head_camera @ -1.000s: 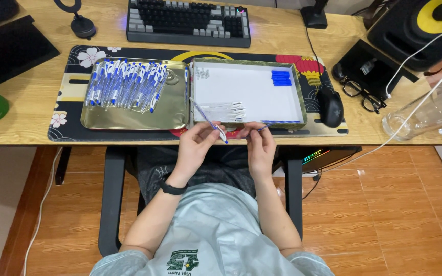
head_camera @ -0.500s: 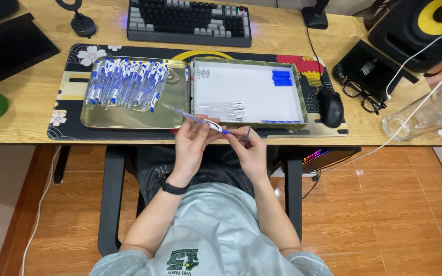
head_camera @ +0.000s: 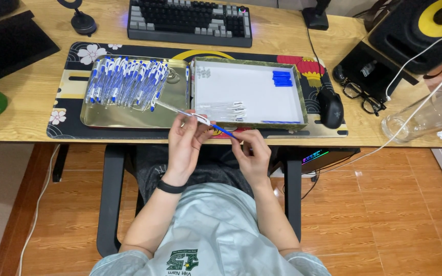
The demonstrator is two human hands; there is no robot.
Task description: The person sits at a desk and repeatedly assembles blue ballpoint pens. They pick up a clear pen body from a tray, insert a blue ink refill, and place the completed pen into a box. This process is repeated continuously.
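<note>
Since half a second ago my hands have drawn slightly apart along the pen (head_camera: 200,118), which now slants up-left over the desk edge. My left hand (head_camera: 186,141) pinches its clear barrel; my right hand (head_camera: 250,148) pinches the blue end at the tip. Behind them sit the gold tray (head_camera: 129,116) of blue pens and the white tray (head_camera: 251,92) holding loose parts

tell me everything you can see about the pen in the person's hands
The pen is a slim ballpoint with a clear plastic barrel and blue parts at its lower right end. It lies slanted over the desk's front edge. The left hand grips its middle; the right hand pinches the blue end. It looks partly assembled.
</note>
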